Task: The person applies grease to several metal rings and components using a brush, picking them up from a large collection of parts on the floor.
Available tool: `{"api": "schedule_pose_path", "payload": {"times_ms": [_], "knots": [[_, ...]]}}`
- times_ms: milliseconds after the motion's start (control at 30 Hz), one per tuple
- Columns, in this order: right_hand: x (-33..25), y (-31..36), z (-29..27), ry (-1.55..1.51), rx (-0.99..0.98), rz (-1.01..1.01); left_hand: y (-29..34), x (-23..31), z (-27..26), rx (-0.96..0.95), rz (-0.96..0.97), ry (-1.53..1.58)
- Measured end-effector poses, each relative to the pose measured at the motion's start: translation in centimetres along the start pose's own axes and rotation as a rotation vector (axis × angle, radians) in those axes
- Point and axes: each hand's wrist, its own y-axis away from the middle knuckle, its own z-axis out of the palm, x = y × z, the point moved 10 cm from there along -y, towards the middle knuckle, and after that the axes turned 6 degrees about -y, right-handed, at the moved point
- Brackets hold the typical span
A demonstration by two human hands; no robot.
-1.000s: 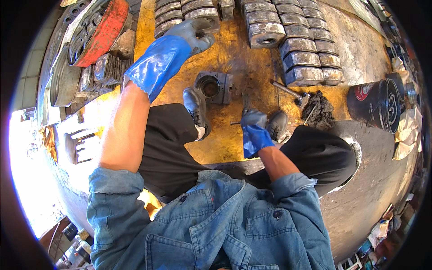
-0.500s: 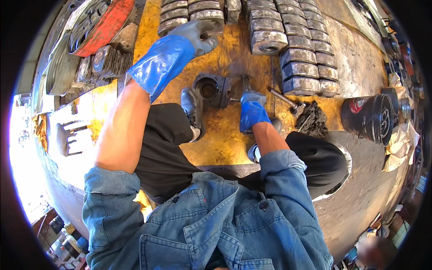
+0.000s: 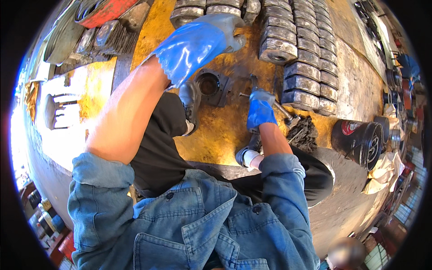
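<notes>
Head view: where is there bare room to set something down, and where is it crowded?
The yellow surface lies bare between the left shoe and right shoe, nearer than the metal block. Another bare patch lies right of the metal rows. It is crowded around the right hand, hammer-like tool and dark clump.

One view: head-worn left fisheye, upright, facing steeply down. The denim jacket (image 3: 164, 209) fills the near foreground; the left hand (image 3: 228, 33) lies nearer the lens than the right hand (image 3: 261, 101). Straight edges bend toward the rim.
</notes>
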Motion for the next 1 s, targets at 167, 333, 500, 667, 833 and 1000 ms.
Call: {"api": "schedule_pose_path", "payload": {"times_ms": [167, 333, 500, 667, 833, 1000], "knots": [[-1.5, 1.4, 1.4, 0.124, -0.231, -0.101, 0.5, -0.3, 0.4, -0.053, -0.043, -0.035], [-2.8, 6.5, 4.6, 0.159, -0.247, -0.241, 2.2, 0.6, -1.7, -0.091, 0.0, 0.078], [-2.4, 10.2, 6.2, 0.101, -0.122, -0.318, 3.2, 1.0, -2.9, -0.119, 0.021, 0.161], [-0.7, 12.0, 6.2, -0.011, -0.006, -0.326, 3.7, 1.0, -3.0, -0.082, 0.072, 0.161], [1.5, 10.9, 6.7, -0.358, -0.05, -0.219, 5.3, 2.0, -4.9, 0.064, 0.227, 0.167], [2.7, 11.4, 7.3, -1.434, -0.367, 0.176, 6.3, 2.2, -6.2, 0.071, 0.256, 0.209]]}}
